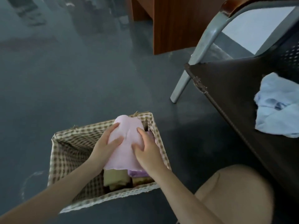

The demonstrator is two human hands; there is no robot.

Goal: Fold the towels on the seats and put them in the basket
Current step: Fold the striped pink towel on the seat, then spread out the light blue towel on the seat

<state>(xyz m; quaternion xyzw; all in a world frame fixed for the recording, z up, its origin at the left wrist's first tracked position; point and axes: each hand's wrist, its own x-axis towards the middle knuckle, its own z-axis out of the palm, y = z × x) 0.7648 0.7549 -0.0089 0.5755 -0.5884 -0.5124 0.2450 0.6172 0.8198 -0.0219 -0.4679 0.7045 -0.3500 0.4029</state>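
A folded pink towel (127,141) lies over the right half of the checked-lined basket (68,146) on the floor. My left hand (105,143) holds the towel's left side, thumb on top and fingers along its edge. My right hand (145,147) presses on its right side with spread fingers. Under the pink towel sit folded towels: a yellowish one (115,177) and a purple one (137,172). A crumpled light blue towel (278,107) lies on the dark seat (234,88) at the right.
The chair's grey metal leg (182,81) stands behind the seat's corner. A brown wooden cabinet (174,25) is at the back. My bare knee (234,196) is at lower right, next to the basket. Dark floor (64,78) spreads to the left.
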